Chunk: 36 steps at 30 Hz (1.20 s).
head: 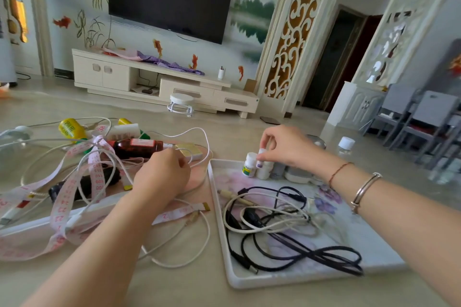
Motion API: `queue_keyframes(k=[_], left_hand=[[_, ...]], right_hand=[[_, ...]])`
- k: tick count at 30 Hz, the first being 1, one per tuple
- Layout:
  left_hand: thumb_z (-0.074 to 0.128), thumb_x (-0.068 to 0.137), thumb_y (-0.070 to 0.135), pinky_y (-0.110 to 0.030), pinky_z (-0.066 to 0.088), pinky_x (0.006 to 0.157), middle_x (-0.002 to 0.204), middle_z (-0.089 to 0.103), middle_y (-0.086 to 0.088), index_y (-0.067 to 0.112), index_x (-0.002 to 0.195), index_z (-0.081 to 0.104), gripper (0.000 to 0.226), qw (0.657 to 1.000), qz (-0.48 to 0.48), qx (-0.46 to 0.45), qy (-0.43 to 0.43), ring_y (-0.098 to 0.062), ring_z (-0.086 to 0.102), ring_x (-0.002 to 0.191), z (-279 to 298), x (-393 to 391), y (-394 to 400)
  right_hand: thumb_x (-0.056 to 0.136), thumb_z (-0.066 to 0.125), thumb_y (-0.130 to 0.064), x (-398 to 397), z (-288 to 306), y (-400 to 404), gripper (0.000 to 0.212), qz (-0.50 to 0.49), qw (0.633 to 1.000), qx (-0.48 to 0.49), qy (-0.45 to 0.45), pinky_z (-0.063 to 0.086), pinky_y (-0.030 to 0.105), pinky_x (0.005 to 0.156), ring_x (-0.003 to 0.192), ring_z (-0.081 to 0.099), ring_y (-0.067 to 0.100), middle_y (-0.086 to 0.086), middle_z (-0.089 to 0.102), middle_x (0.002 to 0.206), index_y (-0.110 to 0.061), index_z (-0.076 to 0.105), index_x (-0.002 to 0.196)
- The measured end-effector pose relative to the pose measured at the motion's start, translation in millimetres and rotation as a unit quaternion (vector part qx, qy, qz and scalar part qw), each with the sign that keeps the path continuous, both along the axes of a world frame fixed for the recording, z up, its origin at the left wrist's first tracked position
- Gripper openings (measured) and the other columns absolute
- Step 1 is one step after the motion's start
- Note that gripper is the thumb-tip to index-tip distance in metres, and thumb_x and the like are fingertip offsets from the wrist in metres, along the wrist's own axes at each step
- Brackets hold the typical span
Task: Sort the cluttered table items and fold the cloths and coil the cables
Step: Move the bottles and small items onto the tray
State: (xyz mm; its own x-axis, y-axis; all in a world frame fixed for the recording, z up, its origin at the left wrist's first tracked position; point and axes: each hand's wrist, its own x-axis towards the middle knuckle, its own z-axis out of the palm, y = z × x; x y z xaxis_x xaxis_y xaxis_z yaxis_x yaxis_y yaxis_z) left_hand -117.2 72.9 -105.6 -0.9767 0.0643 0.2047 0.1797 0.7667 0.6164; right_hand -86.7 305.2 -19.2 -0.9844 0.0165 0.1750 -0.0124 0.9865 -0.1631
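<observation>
The right hand [287, 147] pinches a small white vial [261, 154] upright, right above the bottle row at the tray's [219, 207] far edge, centre-right of the frame. The left hand [162, 172], fingers curled, reaches into the cable tangle centre-left toward the brown bottle [136, 147], which lies lengthwise just beyond; whether it grips anything, I cannot tell.

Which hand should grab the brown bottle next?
Probably the left hand: it rests right beside the brown bottle in the pile. The right hand is busy pinching a small vial over the tray.
</observation>
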Motion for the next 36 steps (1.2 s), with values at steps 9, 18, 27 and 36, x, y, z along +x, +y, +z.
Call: queue_keyframes(k=[9,18,27,36], left_hand=[[0.051,0.090,0.021,-0.035,0.051,0.077,0.091,0.064,-0.003,0.020,0.092,0.069,0.018,1.000,-0.011,0.002,0.012,-0.027,0.059,0.081,-1.4,-2.5,0.0],[0.050,0.089,0.020,-0.036,0.052,0.079,0.094,0.065,-0.003,0.020,0.095,0.069,0.020,1.000,-0.011,0.005,0.015,-0.026,0.059,0.083,-2.8,-4.1,0.0],[0.052,0.090,0.018,-0.033,0.050,0.076,0.087,0.064,-0.003,0.019,0.088,0.068,0.016,0.999,-0.014,0.043,0.004,-0.026,0.059,0.080,7.2,2.5,-5.4],[0.050,0.085,0.014,-0.035,0.053,0.069,0.083,0.069,-0.010,0.012,0.086,0.070,0.021,0.980,0.108,0.157,0.057,-0.033,0.063,0.080,34.2,-1.1,-61.3]], right_hand=[[0.079,0.069,-0.026,1.3,-37.3,10.2,0.021,-0.022,0.996,0.075,-0.038,0.043,0.030,0.062,0.084,0.060,0.018,-0.006,0.062,0.091,-0.026,0.048,0.082],[0.087,0.059,-0.024,2.3,-39.0,1.4,0.026,-0.032,0.989,0.142,0.019,0.036,0.029,0.047,0.063,0.054,0.020,0.000,0.059,0.083,-0.016,0.038,0.101],[0.078,0.068,-0.028,-2.6,-26.1,-15.0,0.026,-0.021,0.998,0.057,-0.002,0.042,0.031,0.057,0.074,0.058,0.019,-0.007,0.055,0.075,-0.023,0.043,0.084],[0.083,0.062,-0.015,-58.8,-13.1,-104.6,0.008,0.088,0.992,-0.084,0.035,0.055,0.035,0.067,0.070,0.064,0.020,-0.003,0.066,0.075,-0.023,0.060,0.079]])
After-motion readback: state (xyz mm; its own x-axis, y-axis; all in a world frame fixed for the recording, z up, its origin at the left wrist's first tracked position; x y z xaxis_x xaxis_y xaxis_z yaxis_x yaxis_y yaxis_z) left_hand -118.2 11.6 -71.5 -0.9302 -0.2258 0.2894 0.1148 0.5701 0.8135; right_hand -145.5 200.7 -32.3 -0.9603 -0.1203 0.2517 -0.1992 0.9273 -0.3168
